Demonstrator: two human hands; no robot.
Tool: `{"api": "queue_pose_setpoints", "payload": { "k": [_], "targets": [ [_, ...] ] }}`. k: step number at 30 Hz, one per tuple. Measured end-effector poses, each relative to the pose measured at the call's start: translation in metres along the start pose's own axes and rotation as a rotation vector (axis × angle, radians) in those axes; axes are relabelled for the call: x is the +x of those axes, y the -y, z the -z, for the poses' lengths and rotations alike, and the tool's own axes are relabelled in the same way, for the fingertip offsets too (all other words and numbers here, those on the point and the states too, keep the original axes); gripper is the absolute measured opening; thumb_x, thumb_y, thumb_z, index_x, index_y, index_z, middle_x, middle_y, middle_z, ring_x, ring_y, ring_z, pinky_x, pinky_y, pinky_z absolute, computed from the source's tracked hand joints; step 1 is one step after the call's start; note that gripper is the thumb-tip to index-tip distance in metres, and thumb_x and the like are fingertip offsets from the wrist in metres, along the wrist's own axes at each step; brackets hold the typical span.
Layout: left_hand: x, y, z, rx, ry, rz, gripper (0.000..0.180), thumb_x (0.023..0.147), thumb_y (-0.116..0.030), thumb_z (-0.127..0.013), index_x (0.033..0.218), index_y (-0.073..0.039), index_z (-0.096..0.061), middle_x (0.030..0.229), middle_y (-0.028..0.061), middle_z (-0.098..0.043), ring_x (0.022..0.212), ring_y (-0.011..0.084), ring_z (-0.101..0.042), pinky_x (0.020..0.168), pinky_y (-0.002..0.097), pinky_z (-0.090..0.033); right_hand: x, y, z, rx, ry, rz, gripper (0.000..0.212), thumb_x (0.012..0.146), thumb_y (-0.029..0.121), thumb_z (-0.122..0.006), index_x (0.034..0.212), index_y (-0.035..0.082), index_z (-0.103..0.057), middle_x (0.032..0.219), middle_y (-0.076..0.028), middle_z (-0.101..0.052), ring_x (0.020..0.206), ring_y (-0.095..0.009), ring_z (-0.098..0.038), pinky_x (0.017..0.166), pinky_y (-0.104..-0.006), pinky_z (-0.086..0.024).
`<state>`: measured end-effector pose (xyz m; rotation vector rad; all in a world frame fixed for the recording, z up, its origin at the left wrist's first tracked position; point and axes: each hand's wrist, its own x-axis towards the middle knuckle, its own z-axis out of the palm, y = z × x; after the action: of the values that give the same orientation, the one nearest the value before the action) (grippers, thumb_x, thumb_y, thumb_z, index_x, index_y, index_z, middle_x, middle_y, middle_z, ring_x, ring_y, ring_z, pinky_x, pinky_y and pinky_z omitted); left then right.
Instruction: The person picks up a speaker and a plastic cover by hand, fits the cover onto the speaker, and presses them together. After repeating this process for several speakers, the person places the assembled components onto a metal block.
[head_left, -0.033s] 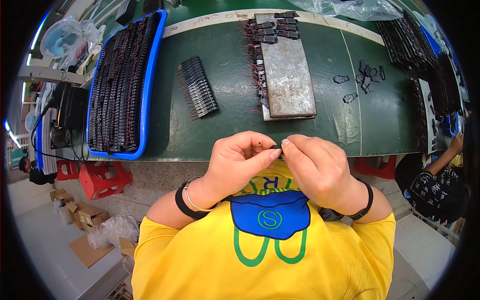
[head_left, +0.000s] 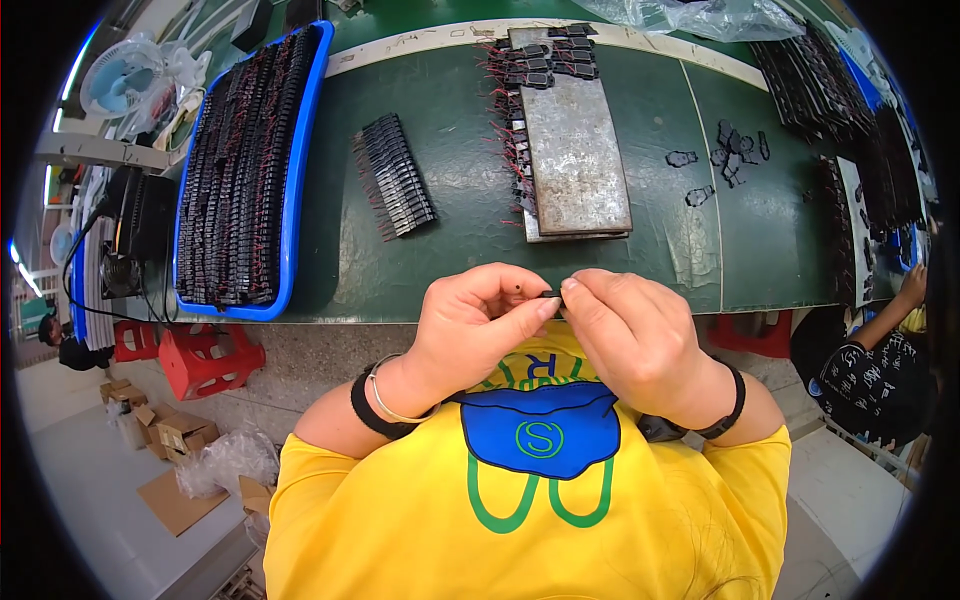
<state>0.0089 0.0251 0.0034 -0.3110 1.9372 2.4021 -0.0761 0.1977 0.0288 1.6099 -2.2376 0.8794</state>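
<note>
Where the left fingers [head_left: 525,318] meet the right fingers [head_left: 598,312], I have one small black part [head_left: 550,294]: the left thumb and index pinch it, while the right tips are bunched at its other end, hiding whatever they grip. I judge this to be fine two-handed work on a single part, near the close edge of the tabletop [head_left: 460,120]; the next move seems to call for a steady left pinch and slight, careful motion on the right. Counting outward from the fingers: beyond and left, one row of wired black pieces [head_left: 395,175], too tight to number; farther left, one blue tray [head_left: 296,200], its contents uncountable too; straight beyond, one metal plate [head_left: 575,160] with overlapping black pieces [head_left: 538,78] at its far end; beyond and right, three loose black frames [head_left: 682,158] and one tangled heap [head_left: 736,158].
</note>
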Motion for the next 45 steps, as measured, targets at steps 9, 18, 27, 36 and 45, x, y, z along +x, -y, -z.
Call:
{"api": "queue_pose_setpoints", "payload": {
  "k": [9, 18, 27, 36, 45],
  "targets": [
    [-0.002, 0.0, 0.013, 0.345, 0.016, -0.419, 0.011, 0.081, 0.003, -0.066, 0.092, 0.003, -0.063, 0.083, 0.0088, -0.066, 0.072, 0.0126, -0.064, 0.063, 0.0218, -0.051, -0.006, -0.018, -0.004, 0.718, 0.053, -0.405, 0.027, 0.071, 0.0, -0.073, 0.096, -0.002, -0.064, 0.086, -0.012, -0.065, 0.07, -0.022, -0.064, 0.061, -0.0277, -0.051],
    [0.006, -0.001, 0.013, 0.548, 0.003, -0.627, 0.014, 0.074, -0.002, -0.072, 0.087, -0.002, -0.065, 0.076, 0.0088, -0.066, 0.064, 0.0192, -0.064, 0.056, 0.026, -0.048, -0.007, -0.022, -0.012, 0.678, -0.023, -0.247, 0.021, 0.072, 0.001, -0.074, 0.09, -0.001, -0.065, 0.078, -0.011, -0.065, 0.065, -0.021, -0.063, 0.057, -0.0268, -0.049],
    [0.012, 0.0, 0.018, 0.606, 0.091, -0.67, 0.017, 0.076, -0.005, -0.072, 0.09, -0.001, -0.062, 0.077, 0.0094, -0.065, 0.065, 0.0189, -0.063, 0.057, 0.0252, -0.048, -0.004, -0.022, -0.017, 0.55, -0.135, -0.094, 0.024, 0.064, 0.0, -0.075, 0.084, 0.001, -0.062, 0.072, -0.011, -0.062, 0.06, -0.026, -0.061, 0.051, -0.0311, -0.048],
    [0.005, 0.001, 0.003, 0.177, 0.052, -0.41, 0.025, 0.076, -0.002, -0.073, 0.098, 0.003, -0.062, 0.085, 0.0098, -0.066, 0.075, 0.014, -0.063, 0.066, 0.024, -0.05, -0.013, -0.022, -0.012, 0.769, -0.041, -0.232, 0.017, 0.074, 0.0, -0.071, 0.088, -0.001, -0.061, 0.075, -0.011, -0.063, 0.06, -0.017, -0.06, 0.052, -0.0252, -0.045],
    [-0.004, -0.02, -0.029, 0.496, 0.028, -0.398, 0.015, 0.078, -0.001, -0.071, 0.09, 0.004, -0.065, 0.081, 0.0085, -0.068, 0.073, 0.011, -0.064, 0.064, 0.0224, -0.051, -0.032, -0.027, -0.001, 0.964, -0.063, -0.325, 0.012, 0.079, 0.001, -0.068, 0.089, -0.002, -0.063, 0.077, -0.009, -0.063, 0.064, -0.012, -0.062, 0.056, -0.0223, -0.048]
  ]
}}
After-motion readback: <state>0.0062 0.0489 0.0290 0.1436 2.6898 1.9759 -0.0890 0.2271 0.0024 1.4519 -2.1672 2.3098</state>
